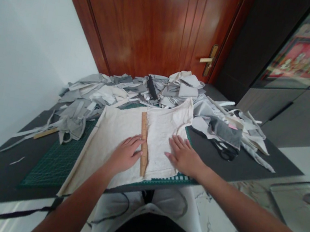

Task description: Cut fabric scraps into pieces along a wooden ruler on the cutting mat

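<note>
A cream fabric piece (116,133) lies spread over a green cutting mat (56,162) on a dark table. A wooden ruler (143,142) rests lengthwise on the fabric. My left hand (125,155) lies flat on the fabric with its fingertips against the ruler's left edge. My right hand (184,155) lies flat, fingers stretched out, on the fabric to the right of the ruler.
A heap of grey and white fabric scraps (135,92) covers the back of the table. Black scissors (223,150) lie to the right of the mat. A second wooden stick (45,133) lies at the left. A wooden door (153,23) stands behind.
</note>
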Demonstrator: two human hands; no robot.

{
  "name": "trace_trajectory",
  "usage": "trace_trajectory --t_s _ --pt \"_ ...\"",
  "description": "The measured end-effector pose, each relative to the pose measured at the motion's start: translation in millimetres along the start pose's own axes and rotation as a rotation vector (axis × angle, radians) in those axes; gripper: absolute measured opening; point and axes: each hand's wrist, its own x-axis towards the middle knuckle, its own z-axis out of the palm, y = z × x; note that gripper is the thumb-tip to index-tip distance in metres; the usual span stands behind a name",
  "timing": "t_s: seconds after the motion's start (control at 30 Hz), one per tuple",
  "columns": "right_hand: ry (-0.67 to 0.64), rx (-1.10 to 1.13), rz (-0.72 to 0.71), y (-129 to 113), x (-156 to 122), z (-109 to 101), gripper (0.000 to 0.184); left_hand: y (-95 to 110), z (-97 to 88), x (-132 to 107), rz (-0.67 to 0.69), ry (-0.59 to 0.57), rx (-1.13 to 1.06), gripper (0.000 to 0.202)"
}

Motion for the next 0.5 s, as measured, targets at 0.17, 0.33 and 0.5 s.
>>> trace_trajectory --t_s 0.17,0.33,0.5 --pt "-0.061 -0.105 0.182 -14.2 41.5 -1.9 0.067 2.3 -4.3 -1.3 -0.006 -0.006 0.012 0.042" --pt "-0.020 0.034 0.039 -15.1 65.2 8.3 0.069 1.9 -5.8 -1.6 -0.007 -0.006 0.021 0.043" --pt "0.056 -0.008 0.156 4.7 53.9 19.8 0.075 0.1 -5.6 -1.6 0.001 -0.021 0.015 0.044"
